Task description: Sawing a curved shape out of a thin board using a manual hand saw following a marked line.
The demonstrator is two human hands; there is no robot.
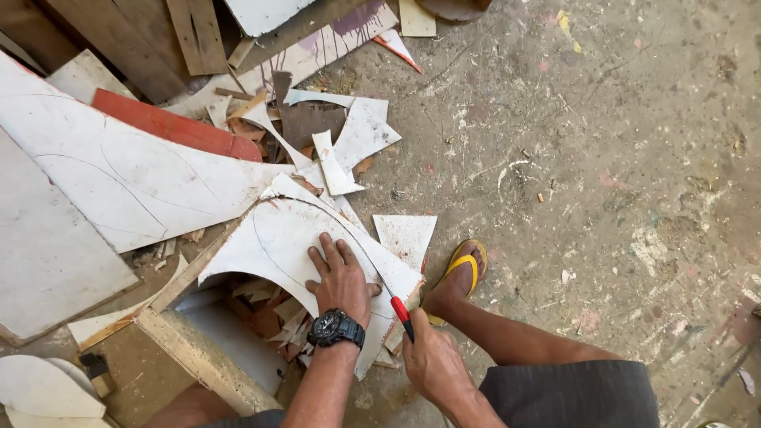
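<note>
While the left hand point(341, 281) lies flat-fingered on the board point(277, 238), the right hand point(432, 364) grips the saw point(388, 289); the blade just beside those fingers could slip and cut them.

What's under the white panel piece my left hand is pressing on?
Under the white panel piece, a wooden frame holds a heap of offcut scraps. The left hand and the panel hide whatever lies deeper.

White sheet piece point(285, 238) bears a thin dark curved line; the cutter's handle point(403, 311) is red; the wristwatch point(336, 328) black; the sandal point(463, 269) yellow; one offcut strip point(170, 127) red; the floor point(618, 158) grey, flecked with pale paint spots
</note>
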